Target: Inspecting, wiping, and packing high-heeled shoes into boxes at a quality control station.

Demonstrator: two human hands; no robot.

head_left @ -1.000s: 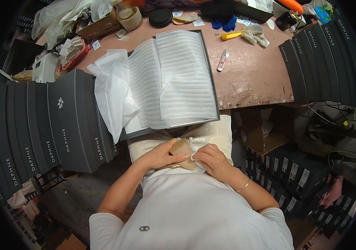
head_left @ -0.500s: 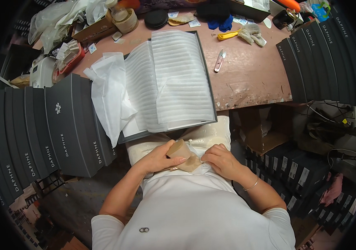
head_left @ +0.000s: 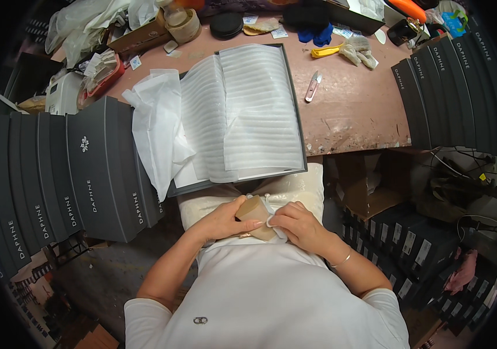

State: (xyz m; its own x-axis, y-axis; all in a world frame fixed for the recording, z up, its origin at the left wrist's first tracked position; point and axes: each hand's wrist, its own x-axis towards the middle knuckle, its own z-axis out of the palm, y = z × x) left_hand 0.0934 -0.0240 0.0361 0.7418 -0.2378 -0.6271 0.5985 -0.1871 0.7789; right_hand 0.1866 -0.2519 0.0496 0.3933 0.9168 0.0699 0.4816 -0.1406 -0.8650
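Observation:
Low in front of my waist, over my lap, I hold a beige shoe (head_left: pixel 253 210) with what looks like a thick block heel turned upward. My left hand (head_left: pixel 223 223) is closed around its left side, thumb lying across the front. My right hand (head_left: pixel 299 225) pinches a white cloth or tissue (head_left: pixel 274 220) against the shoe's right side. The rest of the shoe is hidden by my fingers. Just beyond my hands an open dark shoebox (head_left: pixel 300 128) lies tilted on the table edge, lined with ribbed white foam sheet (head_left: pixel 263 116). White tissue paper (head_left: pixel 158 125) spills over its left side.
Dark shoeboxes (head_left: pixel 100 168) stand in a row at left, and more shoeboxes (head_left: pixel 411 99) at right. Pink-handled thread snips (head_left: pixel 313 87) and a yellow-handled tool (head_left: pixel 325 52) lie on the table. Tape rolls (head_left: pixel 184 26) sit at the back. Further boxes (head_left: pixel 399 238) are stacked below right.
My right hand has moved slightly left and up, bringing the white cloth onto the shoe's side. My left hand keeps its hold. The whole view has shifted a little.

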